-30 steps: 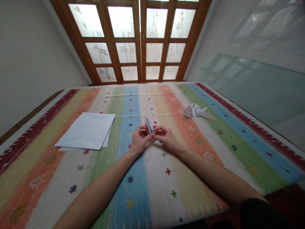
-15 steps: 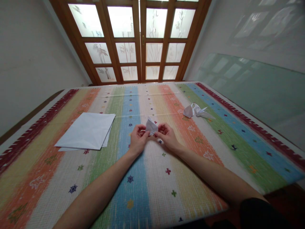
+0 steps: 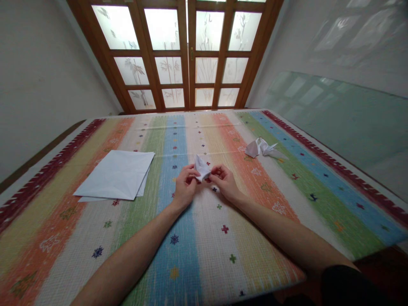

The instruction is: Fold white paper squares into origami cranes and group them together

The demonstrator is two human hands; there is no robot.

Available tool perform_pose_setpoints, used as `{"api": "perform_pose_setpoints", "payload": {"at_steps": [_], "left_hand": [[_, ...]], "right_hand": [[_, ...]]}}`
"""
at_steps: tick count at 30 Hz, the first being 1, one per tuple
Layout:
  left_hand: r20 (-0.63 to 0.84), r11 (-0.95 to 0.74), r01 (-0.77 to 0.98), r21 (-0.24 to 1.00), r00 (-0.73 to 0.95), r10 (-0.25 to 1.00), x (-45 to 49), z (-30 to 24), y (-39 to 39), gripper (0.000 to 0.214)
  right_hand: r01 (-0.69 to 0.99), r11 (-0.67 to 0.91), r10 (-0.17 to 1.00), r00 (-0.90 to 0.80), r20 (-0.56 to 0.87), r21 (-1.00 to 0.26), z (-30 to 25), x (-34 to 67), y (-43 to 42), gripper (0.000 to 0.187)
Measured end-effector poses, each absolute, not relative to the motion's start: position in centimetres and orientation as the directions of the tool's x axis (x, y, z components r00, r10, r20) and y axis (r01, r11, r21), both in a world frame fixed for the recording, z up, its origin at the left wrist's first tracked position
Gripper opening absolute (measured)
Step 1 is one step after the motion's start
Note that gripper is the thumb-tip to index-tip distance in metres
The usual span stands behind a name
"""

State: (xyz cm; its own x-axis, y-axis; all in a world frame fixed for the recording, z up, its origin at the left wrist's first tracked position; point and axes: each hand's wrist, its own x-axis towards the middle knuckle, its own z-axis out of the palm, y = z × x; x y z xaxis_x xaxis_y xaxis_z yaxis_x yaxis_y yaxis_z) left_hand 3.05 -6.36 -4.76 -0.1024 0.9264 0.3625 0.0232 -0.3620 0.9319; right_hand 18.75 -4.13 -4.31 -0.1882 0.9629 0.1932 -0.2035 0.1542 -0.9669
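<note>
A small folded piece of white paper [image 3: 202, 167] is held up just above the middle of the striped tablecloth [image 3: 219, 255]. My left hand [image 3: 185, 182] pinches its left and lower edge between thumb and fingers. On the other side, my right hand [image 3: 224, 180] grips the right edge with its fingertips. The paper's top comes to a point, and its faces bulge slightly apart near the right hand. My fingers hide its lower corners.
White square paper sheets [image 3: 116, 174] lie in a loose stack left of my hands. A folded paper crane [image 3: 262, 148] rests on the right. Beyond the table stand wooden doors [image 3: 188, 68] with frosted panes; a glass panel [image 3: 338, 123] lines the right wall.
The folded paper has turned and opened out a little between my fingers. My left fingers have shifted slightly over its left edge. The sheets and the crane have not moved.
</note>
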Motion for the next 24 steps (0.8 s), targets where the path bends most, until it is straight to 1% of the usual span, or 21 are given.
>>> {"api": "perform_pose_setpoints", "payload": {"at_steps": [3,7,12,15,18,24], "left_hand": [[0.452,-0.433,0.196,0.88,-0.065,0.89,2.68,-4.69,-6.33,0.021],[0.477,-0.454,0.234,0.86,-0.05,0.877,2.59,-4.48,-6.39,0.026],[0.463,-0.439,0.203,0.875,-0.089,0.882,2.76,-4.46,-6.44,0.023],[0.433,-0.415,0.156,0.896,-0.105,0.895,2.77,-4.48,-6.41,0.021],[0.388,-0.378,0.096,0.921,-0.108,0.915,2.76,-4.51,-6.38,0.018],[0.303,-0.304,0.005,0.953,-0.087,0.949,2.67,-4.48,-6.41,0.014]], "right_hand": [[-0.21,0.188,0.962,-0.158,0.223,-0.96,-4.35,18.73,-4.01,0.024],[-0.23,0.17,0.966,-0.154,0.208,-0.958,-4.33,18.69,-4.01,0.019],[-0.304,0.083,0.966,-0.208,0.151,-0.949,-4.58,18.82,-4.07,0.012],[-0.303,0.093,0.963,-0.215,0.163,-0.949,-4.84,18.96,-4.0,0.015],[-0.303,0.116,0.966,-0.186,0.178,-0.946,-5.0,19.04,-3.9,0.013],[-0.268,0.132,0.968,-0.172,0.183,-0.954,-4.82,18.98,-3.9,0.017]]}}
